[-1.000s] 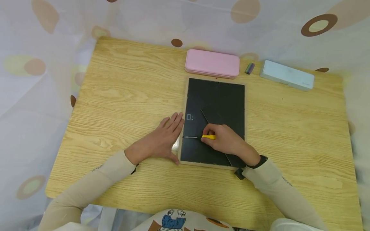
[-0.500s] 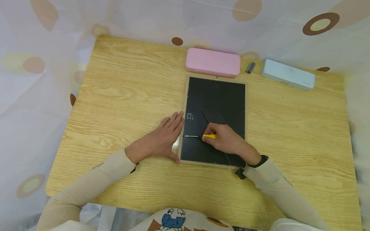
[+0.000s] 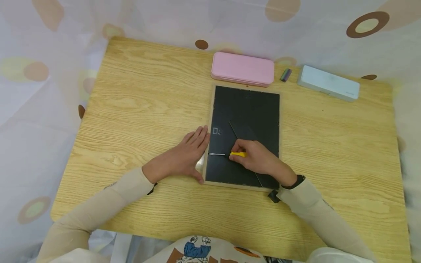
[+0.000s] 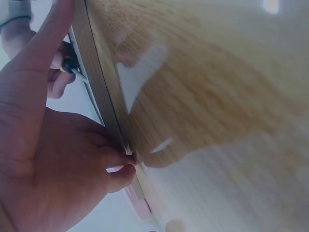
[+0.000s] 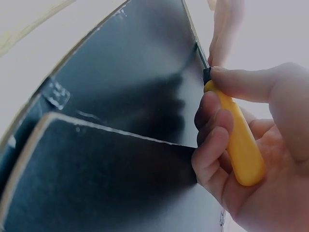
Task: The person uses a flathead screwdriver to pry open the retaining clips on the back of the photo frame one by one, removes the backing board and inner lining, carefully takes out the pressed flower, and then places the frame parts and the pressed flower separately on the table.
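A picture frame (image 3: 246, 109) lies back up on the table, its black backing ringed by a light wooden edge. A stand flap (image 5: 111, 174) runs diagonally across the backing. My right hand (image 3: 258, 157) grips a screwdriver (image 5: 244, 150) by its yellow handle, thumb near the black collar. The metal shaft points left, its tip at the frame's left inner edge. My left hand (image 3: 184, 157) rests along the frame's left side, fingers straight and thumb spread toward the lower corner. In the left wrist view, the fingertips (image 4: 123, 176) touch the wooden edge.
Behind the frame lies a pink case (image 3: 242, 68). Right of it are a small striped block (image 3: 286, 75) and a pale blue case (image 3: 329, 83). The wooden table (image 3: 148, 91) meets a patterned sheet (image 3: 158, 22) at the back.
The whole head view has shifted slightly upward. Both hands and the screwdriver keep nearly the same place on the frame.
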The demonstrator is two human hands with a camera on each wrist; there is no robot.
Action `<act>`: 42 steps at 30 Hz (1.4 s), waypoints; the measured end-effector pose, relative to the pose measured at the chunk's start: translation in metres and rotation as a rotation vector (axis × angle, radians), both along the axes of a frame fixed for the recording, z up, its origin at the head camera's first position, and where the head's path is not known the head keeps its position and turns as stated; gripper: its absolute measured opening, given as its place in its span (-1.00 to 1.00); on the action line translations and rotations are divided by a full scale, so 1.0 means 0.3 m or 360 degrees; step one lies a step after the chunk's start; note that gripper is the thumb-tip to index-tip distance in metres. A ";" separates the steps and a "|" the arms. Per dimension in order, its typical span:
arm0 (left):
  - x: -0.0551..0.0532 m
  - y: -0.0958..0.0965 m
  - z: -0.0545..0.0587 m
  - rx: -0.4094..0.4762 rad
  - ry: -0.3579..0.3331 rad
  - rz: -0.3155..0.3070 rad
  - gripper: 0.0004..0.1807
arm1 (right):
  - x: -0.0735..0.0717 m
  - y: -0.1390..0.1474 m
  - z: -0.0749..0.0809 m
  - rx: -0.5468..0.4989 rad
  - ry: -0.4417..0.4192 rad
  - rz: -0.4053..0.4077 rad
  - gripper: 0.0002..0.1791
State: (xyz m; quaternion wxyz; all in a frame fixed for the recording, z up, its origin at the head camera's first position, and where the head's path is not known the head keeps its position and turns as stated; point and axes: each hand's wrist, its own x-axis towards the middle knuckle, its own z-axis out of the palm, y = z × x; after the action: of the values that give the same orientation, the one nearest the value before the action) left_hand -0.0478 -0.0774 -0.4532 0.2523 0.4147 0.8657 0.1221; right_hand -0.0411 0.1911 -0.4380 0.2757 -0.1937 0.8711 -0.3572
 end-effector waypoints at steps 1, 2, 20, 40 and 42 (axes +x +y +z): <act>0.000 0.001 0.000 0.0002 0.0000 0.0000 0.59 | -0.001 -0.001 0.000 -0.0004 0.0003 0.0003 -0.89; -0.001 0.002 -0.001 0.0003 0.0001 -0.0002 0.59 | -0.002 -0.001 0.001 -0.0008 0.0005 0.0005 -0.89; -0.006 -0.002 -0.013 0.0163 -0.0148 0.0022 0.57 | -0.017 -0.010 -0.005 -0.0049 0.0093 0.0054 -0.90; -0.009 0.004 -0.011 0.0159 -0.0199 0.0056 0.60 | -0.031 -0.027 0.021 -0.0028 0.0258 0.0163 -0.89; -0.009 0.004 -0.010 0.0143 -0.0190 0.0052 0.59 | -0.035 -0.033 0.028 -0.0011 0.0256 0.0169 -0.89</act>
State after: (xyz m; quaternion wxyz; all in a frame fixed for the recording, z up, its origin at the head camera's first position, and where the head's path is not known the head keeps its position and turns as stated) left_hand -0.0505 -0.0762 -0.4563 0.2826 0.4033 0.8495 0.1895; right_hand -0.0514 0.1811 -0.4295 0.2227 -0.2687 0.8777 -0.3284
